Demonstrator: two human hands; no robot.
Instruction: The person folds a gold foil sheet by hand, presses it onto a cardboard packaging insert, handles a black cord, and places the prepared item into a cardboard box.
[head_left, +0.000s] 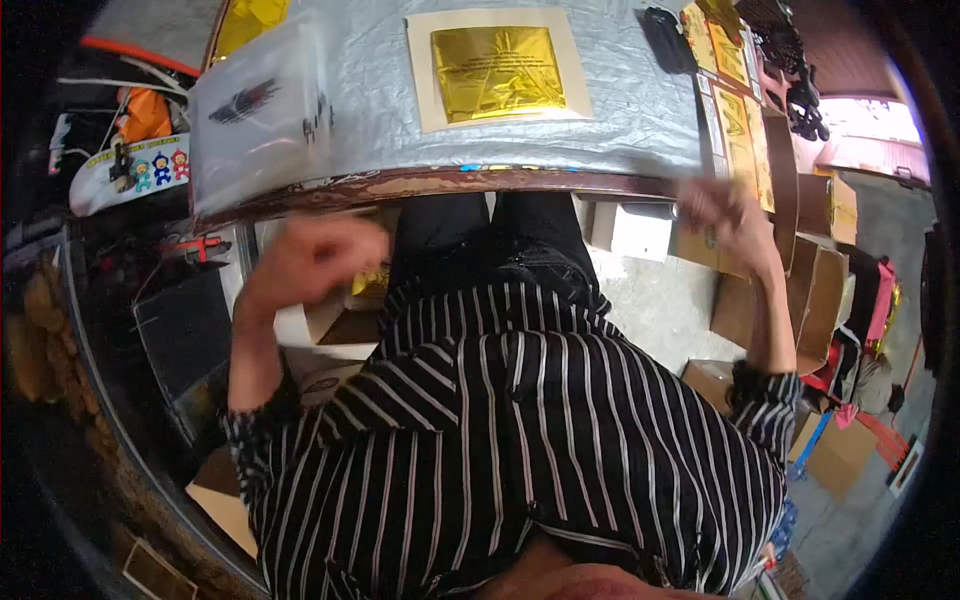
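Note:
My left hand point(325, 258) hangs in front of the table's near edge, smeared by motion. Its fingers look curled, but I cannot make out whether anything is in them. On the right, my right hand point(728, 222) is raised beside the table's corner, near yellow printed boxes point(742, 140); its fingers are blurred too. Between and beyond the hands, a shiny gold foil packet point(500, 72) with small dark print lies flat on a cream sheet point(425, 110). Both rest on the silvery covering point(375, 75) of the table. Neither hand touches the packet.
A translucent plastic bag or sleeve point(265, 130) with dark marks lies at the table's left. A black object point(668, 40) sits near the back right. Cardboard boxes point(820, 290) stand on the floor at right, with a white box point(640, 230) under the table.

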